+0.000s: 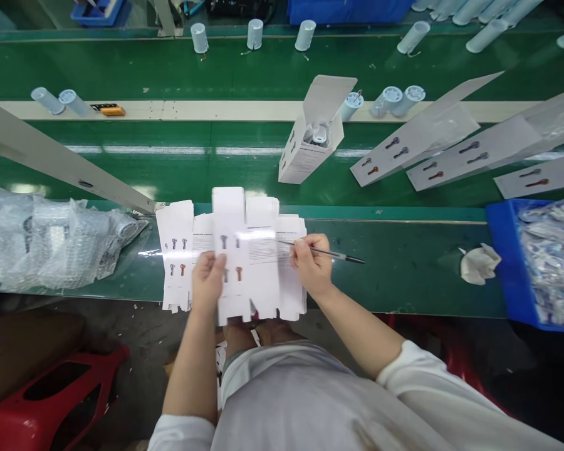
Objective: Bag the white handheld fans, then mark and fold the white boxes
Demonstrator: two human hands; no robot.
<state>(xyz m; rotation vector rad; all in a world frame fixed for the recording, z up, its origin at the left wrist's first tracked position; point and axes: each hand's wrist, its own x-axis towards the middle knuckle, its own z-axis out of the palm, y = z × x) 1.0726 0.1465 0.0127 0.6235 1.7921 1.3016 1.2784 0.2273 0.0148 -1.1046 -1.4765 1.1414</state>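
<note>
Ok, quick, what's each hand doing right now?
Left hand: closed, holding flat printed carton blanks.
Right hand: closed, holding a black pen.

My top is loose pale grey cloth, slightly creased at the front. White sleeves: right sleeve bunched up past the elbow, left sleeve white too, mostly cut off by the frame. Left hand and right hand bare.

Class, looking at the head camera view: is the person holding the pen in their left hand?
No, the pen is held in the right hand, while the left hand grips the unfolded printed cartons.
</note>
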